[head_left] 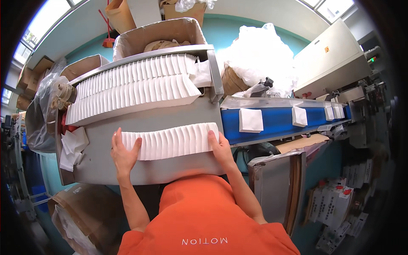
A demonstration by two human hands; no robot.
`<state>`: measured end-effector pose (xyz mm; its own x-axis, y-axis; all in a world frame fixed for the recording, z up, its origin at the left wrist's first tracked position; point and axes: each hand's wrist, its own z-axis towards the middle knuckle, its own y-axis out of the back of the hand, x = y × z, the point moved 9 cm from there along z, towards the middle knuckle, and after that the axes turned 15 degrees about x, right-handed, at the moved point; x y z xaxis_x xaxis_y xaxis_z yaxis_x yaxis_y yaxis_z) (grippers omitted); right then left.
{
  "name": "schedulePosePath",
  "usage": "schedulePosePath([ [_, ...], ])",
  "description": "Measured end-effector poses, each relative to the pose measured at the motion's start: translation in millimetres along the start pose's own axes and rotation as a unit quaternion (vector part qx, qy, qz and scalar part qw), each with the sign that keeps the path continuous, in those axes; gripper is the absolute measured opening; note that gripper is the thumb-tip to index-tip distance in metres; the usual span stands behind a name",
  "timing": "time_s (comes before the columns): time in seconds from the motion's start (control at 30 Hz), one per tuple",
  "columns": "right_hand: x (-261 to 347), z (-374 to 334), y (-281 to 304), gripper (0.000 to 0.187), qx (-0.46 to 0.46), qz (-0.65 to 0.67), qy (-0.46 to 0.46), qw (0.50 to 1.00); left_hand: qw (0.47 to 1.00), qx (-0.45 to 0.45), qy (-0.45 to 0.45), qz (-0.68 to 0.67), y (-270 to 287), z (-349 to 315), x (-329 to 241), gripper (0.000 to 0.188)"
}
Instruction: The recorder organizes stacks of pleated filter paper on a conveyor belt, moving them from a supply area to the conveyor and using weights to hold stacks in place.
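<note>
A curved row of folded white paper napkins (170, 142) stands on edge on the grey metal table (148, 172), squeezed from both ends. At its left end my left hand (124, 152) presses with thumb and fingers. My right hand (221, 151) grips the opposite end, thumb on the near face. Behind this row, two longer rows of the same napkins (131, 97) are packed side by side along the table's back edge. A few loose napkins (73, 148) lie at the table's left edge.
On the right, a blue conveyor belt (278, 121) carries several spaced napkin stacks (250, 120) beside the table. An open carton (157, 32) stands behind it. White plastic bags (261, 55) lie at the back, and a brown carton (89, 212) is on the floor at the left.
</note>
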<state>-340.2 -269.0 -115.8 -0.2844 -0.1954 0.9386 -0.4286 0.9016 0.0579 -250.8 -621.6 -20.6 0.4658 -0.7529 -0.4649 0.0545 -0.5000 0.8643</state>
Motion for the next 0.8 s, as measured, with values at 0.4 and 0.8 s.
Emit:
schedulePosePath([
  [0.4,-28,-6,41,0.047,-0.07,0.241,-0.06,0.966,1.0,0.013,0.026,0.01,-5,-1,2,0.086],
  [0.8,-39,-26,8,0.038,0.104,0.176,-0.172,0.964,0.999,0.001,0.031,0.01,-6,-3,0,0.086],
])
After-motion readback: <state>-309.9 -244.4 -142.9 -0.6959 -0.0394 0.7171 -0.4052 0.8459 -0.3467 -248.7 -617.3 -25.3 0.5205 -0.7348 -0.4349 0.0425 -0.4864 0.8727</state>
